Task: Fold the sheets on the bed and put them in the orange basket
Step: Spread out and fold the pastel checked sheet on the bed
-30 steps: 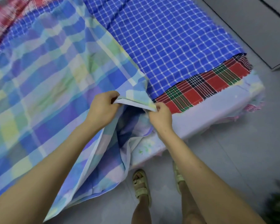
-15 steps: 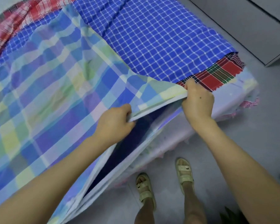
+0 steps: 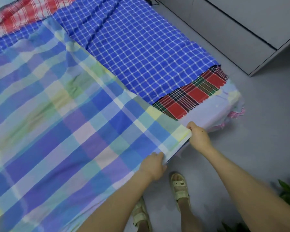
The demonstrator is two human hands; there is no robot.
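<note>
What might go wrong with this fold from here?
Two likely snags. The left hand and right hand pinch only a short stretch of the pastel plaid sheet at its edge, so the stacked layers could slip and the fold turn crooked. That sheet also lies over the blue checked sheet, so a pull might drag it along.

A large pastel plaid sheet [image 3: 65, 131] in blue, lilac, yellow and green lies spread flat over most of the bed [image 3: 221, 106]. The right hand [image 3: 198, 136] pinches its near corner and the left hand [image 3: 153, 166] grips the edge just beside. It partly covers a blue checked sheet [image 3: 141, 52], wrinkled, which overlaps a red tartan sheet [image 3: 191, 96]. A red and white plaid sheet [image 3: 15, 15] lies crumpled at the far corner.
</note>
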